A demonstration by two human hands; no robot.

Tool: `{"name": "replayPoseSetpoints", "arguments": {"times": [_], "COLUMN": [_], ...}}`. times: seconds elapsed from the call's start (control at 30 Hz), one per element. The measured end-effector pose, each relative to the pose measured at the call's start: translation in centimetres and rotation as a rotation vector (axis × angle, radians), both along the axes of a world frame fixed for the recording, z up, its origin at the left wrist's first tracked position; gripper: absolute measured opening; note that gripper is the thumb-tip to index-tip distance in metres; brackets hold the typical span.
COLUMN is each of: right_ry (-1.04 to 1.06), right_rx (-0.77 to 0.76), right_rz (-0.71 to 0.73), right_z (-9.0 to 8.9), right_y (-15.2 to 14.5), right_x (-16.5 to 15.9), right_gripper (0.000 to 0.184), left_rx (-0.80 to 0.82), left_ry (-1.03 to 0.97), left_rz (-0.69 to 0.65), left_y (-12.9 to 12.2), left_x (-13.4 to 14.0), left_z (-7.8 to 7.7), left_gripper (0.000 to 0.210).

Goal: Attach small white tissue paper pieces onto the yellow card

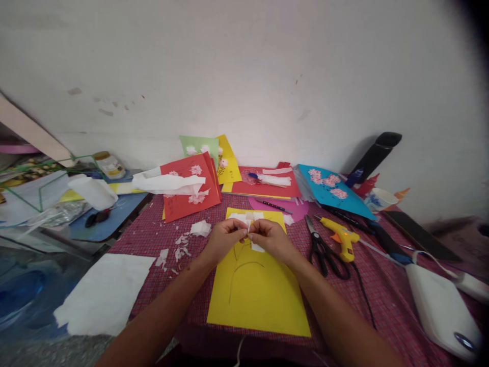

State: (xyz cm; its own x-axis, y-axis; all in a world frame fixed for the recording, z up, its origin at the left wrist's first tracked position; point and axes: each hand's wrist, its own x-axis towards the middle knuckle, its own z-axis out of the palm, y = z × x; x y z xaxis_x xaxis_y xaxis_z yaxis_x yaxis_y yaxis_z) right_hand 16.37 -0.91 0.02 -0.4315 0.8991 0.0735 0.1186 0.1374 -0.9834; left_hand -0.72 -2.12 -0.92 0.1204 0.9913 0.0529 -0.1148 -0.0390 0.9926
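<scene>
Over the upper part of a yellow sheet of paper (263, 300), my left hand (227, 237) and my right hand (272, 237) meet fingertip to fingertip. Both are closed in a pinch on a small piece of white tissue paper (249, 222), mostly hidden by the fingers. Curved dark lines are drawn on the yellow sheet below the hands. More white paper pieces (258, 247) lie on the sheet, behind and beneath my fingers. To the left, a crumpled white scrap (200, 228) and torn bits (182, 252) rest on the checked cloth.
Black-handled scissors (324, 252) and a yellow glue gun (341, 237) lie at the right. A red card (191, 178) and a blue card (332, 186) carry pink paper flowers. White tissue sheets (107, 293) lie at the table's left edge; a white device (443, 308) sits far right.
</scene>
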Motion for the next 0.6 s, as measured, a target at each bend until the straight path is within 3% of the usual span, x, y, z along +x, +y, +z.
{"name": "replayPoseSetpoints", "arguments": {"times": [0.6], "right_ry": [-0.088], "right_rx": [0.083], "right_rz": [-0.057], "right_z": [0.04], "right_y": [-0.03], "right_x": [0.11], "right_gripper": [0.017], "left_rx": [-0.023], "left_ry": [0.051], "left_rz": [-0.028], "left_y": [-0.23], "left_x": [0.11], "left_z": [0.46], "left_gripper": [0.016]}}
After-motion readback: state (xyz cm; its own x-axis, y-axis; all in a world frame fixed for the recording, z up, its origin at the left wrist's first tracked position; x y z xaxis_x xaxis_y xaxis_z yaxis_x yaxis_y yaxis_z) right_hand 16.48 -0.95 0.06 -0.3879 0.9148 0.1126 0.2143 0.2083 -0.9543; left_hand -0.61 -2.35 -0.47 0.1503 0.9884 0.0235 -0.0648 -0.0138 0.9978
